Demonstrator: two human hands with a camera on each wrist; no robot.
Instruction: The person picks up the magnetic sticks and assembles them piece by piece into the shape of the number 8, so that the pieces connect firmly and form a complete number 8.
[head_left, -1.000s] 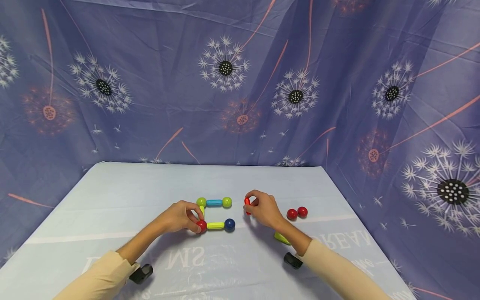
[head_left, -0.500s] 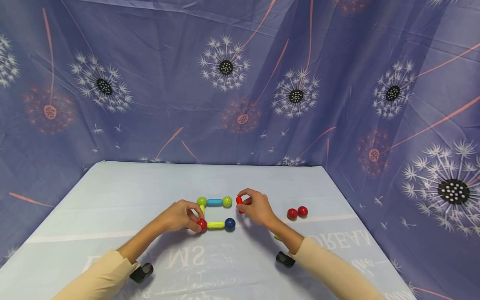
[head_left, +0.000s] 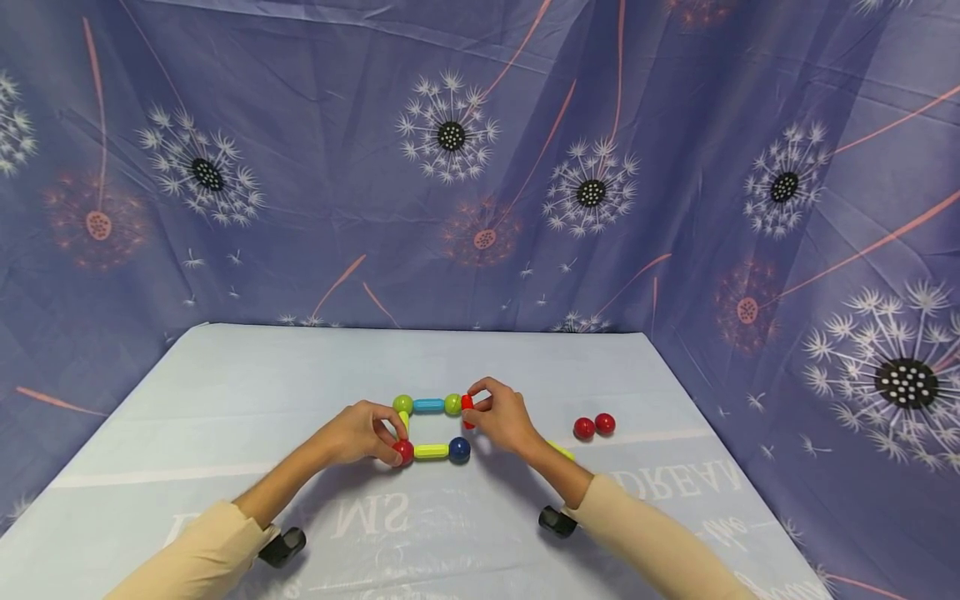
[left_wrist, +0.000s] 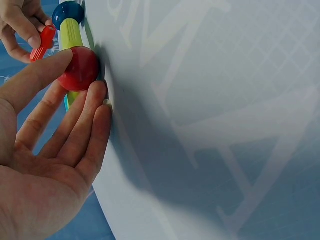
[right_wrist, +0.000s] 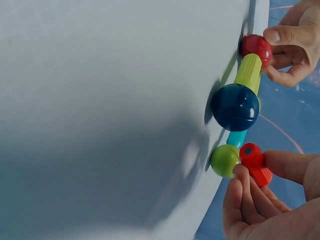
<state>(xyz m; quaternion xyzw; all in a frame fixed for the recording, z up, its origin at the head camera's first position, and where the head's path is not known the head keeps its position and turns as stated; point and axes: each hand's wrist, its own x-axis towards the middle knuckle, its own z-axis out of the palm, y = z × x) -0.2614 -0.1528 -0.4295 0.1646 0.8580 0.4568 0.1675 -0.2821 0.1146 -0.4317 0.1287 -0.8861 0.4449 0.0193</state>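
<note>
My left hand (head_left: 367, 433) hides most of the frame's left rod; its fingers curl on the red ball (head_left: 403, 451). My right hand (head_left: 501, 414) pinches the red rod (head_left: 467, 408), now touching the green ball (head_left: 452, 404), where earlier a gap showed.

A table (head_left: 225, 392) under a pale blue printed cloth fills the lower half of the head view. At its centre lies an open frame of rods and balls (head_left: 429, 427). Right of centre sit two red balls (head_left: 594, 426), touching, with a lime rod (head_left: 561, 451) just beside them.
</note>
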